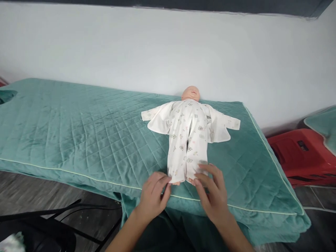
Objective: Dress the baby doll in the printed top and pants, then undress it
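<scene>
A baby doll (190,93) lies on its back, head toward the wall. White printed baby pants (181,147) cover its front, and the tips of its feet show below the cuffs. A white baby shirt (161,120) spreads open on both sides, its sleeves stretched outward. My left hand (153,196) has thumb and fingertips closed at the outer corner of the left cuff. My right hand (214,192) has its fingers apart, with the fingertips touching the lower part of the right pant leg.
The doll lies on a green quilted bed cover (78,133) with pale piping along its front edge. A white wall (131,49) rises behind. A red plastic chair (304,154) stands at the right; a black-framed item (39,231) is at lower left.
</scene>
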Tool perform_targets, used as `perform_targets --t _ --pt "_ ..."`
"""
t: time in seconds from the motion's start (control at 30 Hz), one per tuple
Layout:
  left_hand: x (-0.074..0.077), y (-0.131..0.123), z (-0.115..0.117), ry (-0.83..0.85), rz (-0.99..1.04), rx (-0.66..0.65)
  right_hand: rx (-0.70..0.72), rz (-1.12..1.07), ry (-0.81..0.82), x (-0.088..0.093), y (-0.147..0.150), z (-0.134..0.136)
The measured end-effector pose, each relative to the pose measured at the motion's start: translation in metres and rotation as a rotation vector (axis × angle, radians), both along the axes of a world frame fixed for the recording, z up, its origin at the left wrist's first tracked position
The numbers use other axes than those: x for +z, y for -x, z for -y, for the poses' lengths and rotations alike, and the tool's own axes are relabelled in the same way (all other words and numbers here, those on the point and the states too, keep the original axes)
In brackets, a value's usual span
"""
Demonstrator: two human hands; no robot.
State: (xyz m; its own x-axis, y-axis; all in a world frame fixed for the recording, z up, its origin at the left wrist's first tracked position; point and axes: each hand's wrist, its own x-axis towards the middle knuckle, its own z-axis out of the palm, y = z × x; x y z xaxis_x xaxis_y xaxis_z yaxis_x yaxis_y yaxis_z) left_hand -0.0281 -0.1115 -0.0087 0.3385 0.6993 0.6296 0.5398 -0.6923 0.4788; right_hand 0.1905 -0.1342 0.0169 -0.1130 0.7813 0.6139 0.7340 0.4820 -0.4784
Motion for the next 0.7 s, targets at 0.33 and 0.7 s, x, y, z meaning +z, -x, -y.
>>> perform_targets --t 0.33,0.7 --pt "0.002 0.015 -0.081 0.039 -0.096 0.228 -0.169 0.181 0.000 -0.014 -0.062 -0.091" --pt "0.002 -0.025 -0.188 0.076 -0.484 -0.205 0.099 0.443 0.124 -0.030 -0.078 -0.144"
